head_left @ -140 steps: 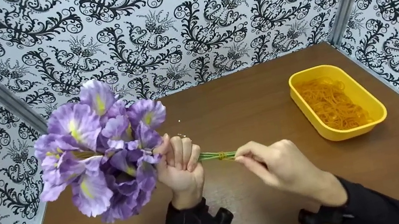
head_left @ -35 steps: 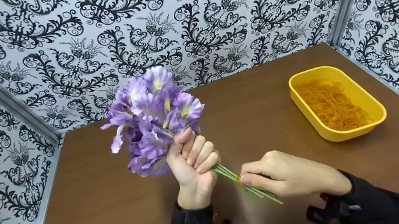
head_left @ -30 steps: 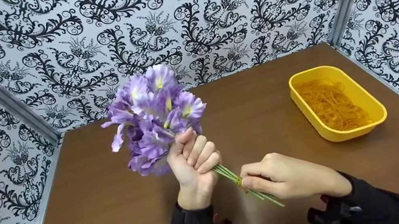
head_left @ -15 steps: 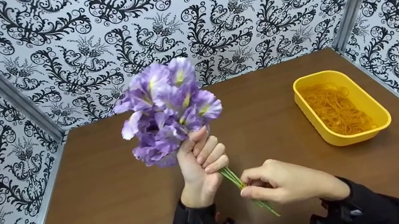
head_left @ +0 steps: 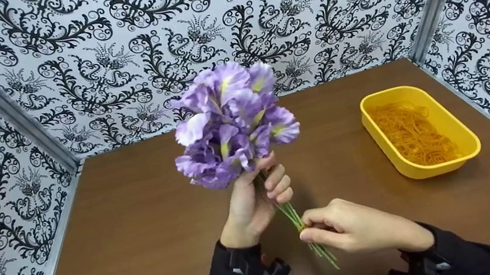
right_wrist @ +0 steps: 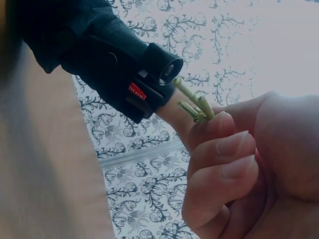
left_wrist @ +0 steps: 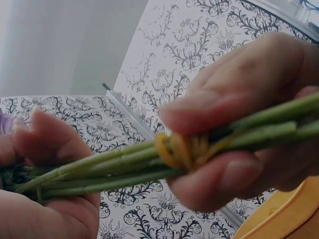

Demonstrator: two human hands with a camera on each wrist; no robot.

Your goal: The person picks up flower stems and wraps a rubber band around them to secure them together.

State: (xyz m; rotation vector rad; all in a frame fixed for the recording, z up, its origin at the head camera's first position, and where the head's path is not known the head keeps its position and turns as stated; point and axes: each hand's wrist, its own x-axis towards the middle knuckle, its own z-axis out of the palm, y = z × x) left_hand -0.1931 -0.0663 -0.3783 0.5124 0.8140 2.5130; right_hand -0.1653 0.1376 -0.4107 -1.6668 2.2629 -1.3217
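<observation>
A bunch of purple artificial flowers stands nearly upright above the brown table. My left hand grips the green stems just under the blooms. My right hand pinches the stems lower down, right at an orange rubber band wound round them. In the left wrist view the band sits between the right thumb and fingers. The right wrist view shows the cut stem ends poking out past my curled fingers.
A yellow tub holding several orange rubber bands stands on the table at the right. Patterned black-and-white walls close the table in at the back and on both sides.
The bunch has swung from lying sideways to nearly upright and shifted right. My left hand moved up and right with it; my right hand stayed pinching the stems at the band.
</observation>
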